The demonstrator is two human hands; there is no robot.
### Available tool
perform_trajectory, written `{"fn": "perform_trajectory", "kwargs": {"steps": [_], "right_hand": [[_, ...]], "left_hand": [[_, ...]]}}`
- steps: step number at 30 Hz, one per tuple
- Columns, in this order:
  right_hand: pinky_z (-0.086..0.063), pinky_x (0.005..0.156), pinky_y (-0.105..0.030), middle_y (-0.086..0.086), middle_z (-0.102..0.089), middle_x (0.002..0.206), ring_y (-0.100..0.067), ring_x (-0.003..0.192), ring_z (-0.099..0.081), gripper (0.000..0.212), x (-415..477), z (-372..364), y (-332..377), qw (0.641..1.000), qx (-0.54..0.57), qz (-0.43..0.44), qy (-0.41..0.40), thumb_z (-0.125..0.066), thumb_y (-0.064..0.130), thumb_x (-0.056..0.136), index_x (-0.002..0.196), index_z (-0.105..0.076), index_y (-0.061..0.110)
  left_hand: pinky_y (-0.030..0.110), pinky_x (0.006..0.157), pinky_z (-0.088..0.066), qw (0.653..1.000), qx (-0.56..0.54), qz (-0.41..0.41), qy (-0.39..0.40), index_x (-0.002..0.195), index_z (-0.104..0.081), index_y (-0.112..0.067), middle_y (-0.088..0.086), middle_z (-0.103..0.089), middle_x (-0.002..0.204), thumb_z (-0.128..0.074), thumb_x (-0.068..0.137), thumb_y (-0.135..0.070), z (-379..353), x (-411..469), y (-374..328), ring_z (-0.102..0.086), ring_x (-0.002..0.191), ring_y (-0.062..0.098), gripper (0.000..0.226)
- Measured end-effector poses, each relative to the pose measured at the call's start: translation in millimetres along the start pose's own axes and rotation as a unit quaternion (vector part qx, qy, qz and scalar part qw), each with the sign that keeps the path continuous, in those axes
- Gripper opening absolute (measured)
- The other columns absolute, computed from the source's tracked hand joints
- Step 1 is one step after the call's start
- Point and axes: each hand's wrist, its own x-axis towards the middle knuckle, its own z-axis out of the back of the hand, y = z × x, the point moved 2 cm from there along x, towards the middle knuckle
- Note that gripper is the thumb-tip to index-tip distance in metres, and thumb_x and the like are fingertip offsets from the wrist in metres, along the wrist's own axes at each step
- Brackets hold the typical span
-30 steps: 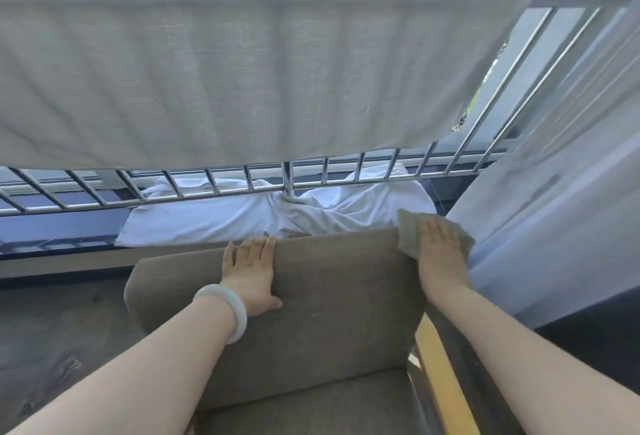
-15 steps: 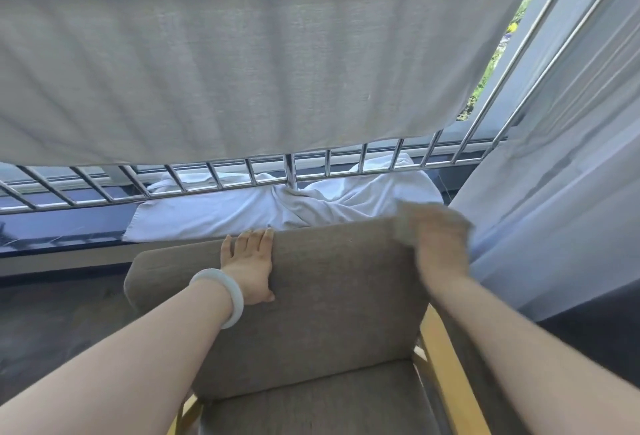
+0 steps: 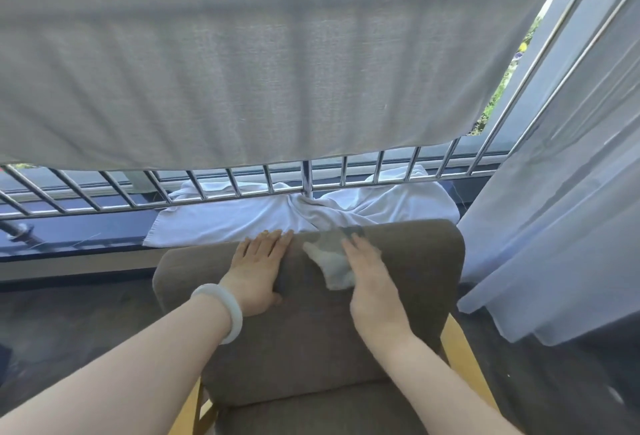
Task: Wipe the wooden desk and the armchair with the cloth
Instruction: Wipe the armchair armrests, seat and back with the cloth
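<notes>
leftmost, the left hand, with a pale bangle on its wrist, lies flat and spread on the upper backrest of the brown armchair, fingertips reaching its top edge. just beside it to the right, the right hand presses palm down with fingers extended on the pale cloth, which lies crumpled and blurred against the backrest near its top middle, partly under that hand. behind the chair a white sheet is bunched along the sill under the metal railing, and a sheer curtain hangs at the far right.
</notes>
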Motion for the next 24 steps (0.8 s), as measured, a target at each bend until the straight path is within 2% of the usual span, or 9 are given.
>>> {"fn": "perform_trajectory", "kwargs": {"steps": [2,6,8,11,13,16,19,22,24], "right_hand": [[-0.03,0.109,-0.024,-0.001,-0.047,0.143,-0.018,0.135,-0.04,0.046,9.6,42.9,-16.5,0.993,0.021,-0.067,-0.098,-0.047,0.002,0.093,0.136,-0.052,0.019],[-0.017,0.12,-0.045,-0.01,-0.023,0.158,-0.033,0.146,-0.014,0.066,22.4,44.9,-21.7,0.969,-0.088,-0.166,-0.159,-0.038,-0.014,0.088,0.149,-0.029,0.011],[-0.016,0.119,-0.048,-0.013,-0.012,0.161,-0.039,0.147,-0.004,0.068,4.9,-3.8,11.7,0.975,-0.111,-0.134,-0.137,-0.031,-0.012,0.087,0.151,-0.024,0.01],[-0.019,0.119,-0.033,-0.009,-0.018,0.16,-0.03,0.148,-0.014,0.061,-41.6,-85.6,62.6,0.994,-0.067,0.082,0.025,-0.029,-0.005,0.09,0.149,-0.033,0.012],[-0.017,0.117,-0.023,0.001,-0.027,0.157,-0.017,0.147,-0.019,0.055,-54.0,-97.7,80.0,0.988,0.061,0.045,0.135,-0.035,-0.001,0.095,0.146,-0.04,0.02],[-0.033,0.111,-0.026,-0.004,-0.058,0.133,-0.019,0.127,-0.05,0.044,-34.1,-64.2,72.4,0.973,0.209,-0.083,-0.045,-0.048,-0.007,0.089,0.124,-0.062,0.016],[-0.021,0.116,-0.026,-0.003,-0.042,0.148,-0.019,0.141,-0.031,0.066,-3.9,-35.4,62.9,0.985,0.032,-0.064,-0.157,-0.042,-0.017,0.083,0.14,-0.047,0.016],[-0.005,0.121,-0.04,-0.011,-0.009,0.161,-0.029,0.149,-0.001,0.068,-7.5,-71.5,81.7,0.992,-0.081,-0.071,-0.062,-0.04,-0.008,0.09,0.152,-0.019,0.01],[-0.002,0.121,-0.038,-0.014,-0.006,0.161,-0.028,0.149,-0.002,0.059,-36.1,-119.7,110.2,0.995,-0.041,-0.013,0.09,-0.04,0.003,0.097,0.152,-0.018,0.006]], "left_hand": [[0.051,0.119,0.003,0.999,0.003,0.038,-0.014,0.148,0.019,-0.036,-0.001,0.001,0.161,-0.073,0.075,-0.049,-4.2,-18.1,25.6,0.005,0.149,0.023,0.119],[0.062,0.115,0.006,0.992,0.001,0.125,-0.03,0.147,0.024,-0.035,-0.003,0.012,0.161,-0.074,0.073,-0.051,-16.6,-46.5,63.5,0.017,0.147,0.026,0.124],[0.063,0.114,0.008,0.993,0.006,0.12,-0.021,0.146,0.026,-0.034,-0.005,0.017,0.16,-0.075,0.074,-0.041,-20.6,-48.7,65.5,0.02,0.146,0.026,0.124],[0.058,0.115,0.01,0.994,-0.013,0.105,-0.014,0.146,0.026,-0.035,-0.008,0.02,0.159,-0.066,0.078,-0.021,-17.5,-48.6,70.8,0.021,0.146,0.022,0.115],[0.051,0.118,0.009,0.997,-0.017,0.077,-0.011,0.146,0.026,-0.037,-0.008,0.021,0.159,-0.057,0.079,-0.011,-14.5,-52.3,82.3,0.02,0.146,0.018,0.109],[0.035,0.117,0.014,0.998,-0.037,0.048,-0.019,0.146,0.024,-0.038,-0.008,0.025,0.157,-0.063,0.075,-0.007,-14.3,-63.1,100.2,0.023,0.145,0.015,0.117],[0.029,0.112,0.019,0.996,-0.066,0.05,-0.027,0.148,0.022,-0.033,-0.005,0.028,0.157,-0.061,0.075,-0.001,-14.5,-69.0,100.4,0.027,0.144,0.015,0.115],[0.029,0.115,0.018,0.994,-0.092,0.058,-0.016,0.151,0.019,-0.027,-0.003,0.027,0.157,-0.05,0.075,0.006,-8.8,-65.8,92.1,0.027,0.144,0.016,0.108],[0.027,0.116,0.015,0.99,-0.13,0.048,0.005,0.153,0.011,-0.024,-0.002,0.021,0.159,-0.043,0.076,0.012,1.8,-65.7,95.0,0.022,0.146,0.015,0.101]]}}
